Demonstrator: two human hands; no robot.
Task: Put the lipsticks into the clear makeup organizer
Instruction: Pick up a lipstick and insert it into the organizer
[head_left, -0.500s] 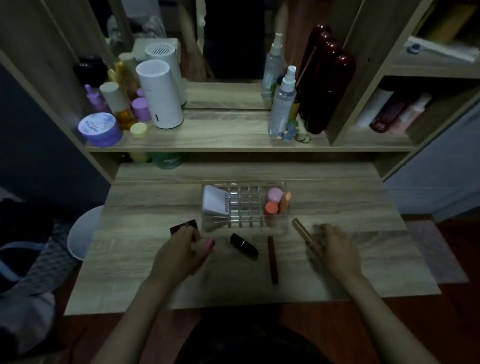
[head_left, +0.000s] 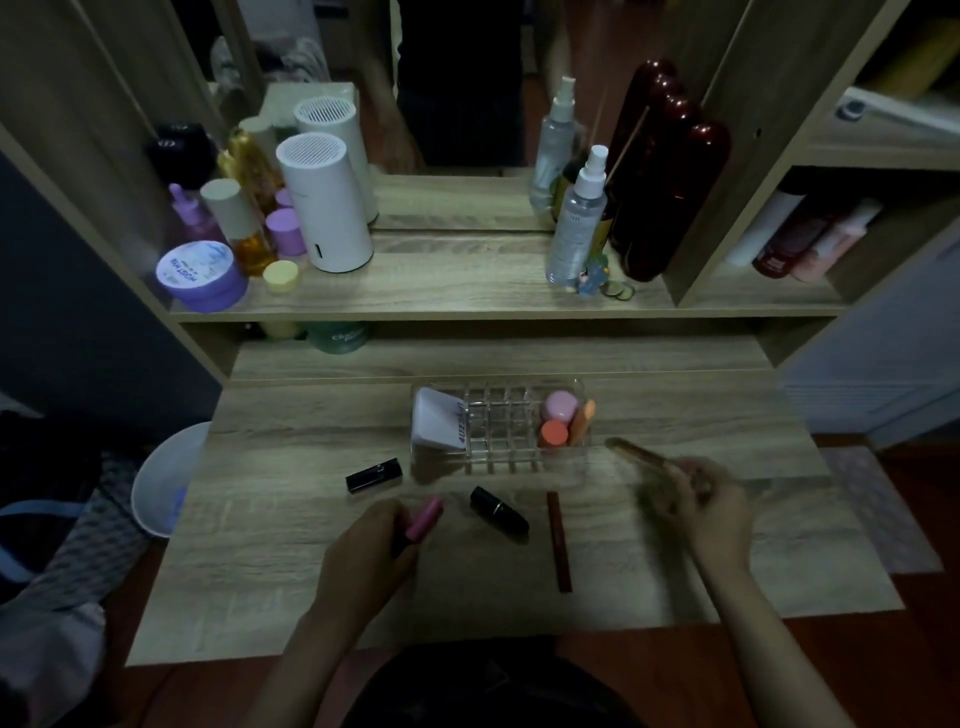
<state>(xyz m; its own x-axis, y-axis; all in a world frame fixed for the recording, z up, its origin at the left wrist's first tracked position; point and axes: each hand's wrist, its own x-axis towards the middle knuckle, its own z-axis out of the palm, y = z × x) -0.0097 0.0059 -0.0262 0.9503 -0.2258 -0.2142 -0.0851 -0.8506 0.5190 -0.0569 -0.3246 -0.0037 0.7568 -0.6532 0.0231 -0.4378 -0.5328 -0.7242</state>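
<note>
The clear makeup organizer (head_left: 500, 457) stands mid-desk, holding a white compact at its left and pink and orange items at its right. My left hand (head_left: 363, 551) grips a pink lipstick (head_left: 425, 516) in front of the organizer. My right hand (head_left: 714, 512) holds a slim gold lipstick tube (head_left: 636, 453), lifted just right of the organizer. Lying loose on the desk are a black square lipstick (head_left: 374, 474), a black round lipstick (head_left: 498, 510) and a thin dark red lip pencil (head_left: 559, 540).
A shelf behind carries a purple jar (head_left: 201, 275), amber bottles, a white cylinder (head_left: 324, 202), a spray bottle (head_left: 577, 218) and dark red bottles (head_left: 670, 192). A mirror stands at the back. A white bin (head_left: 166, 478) sits left of the desk.
My right hand has lifted the gold tube off the desk and shifted right. My left hand drew back with the pink lipstick, uncovering the black square lipstick.
</note>
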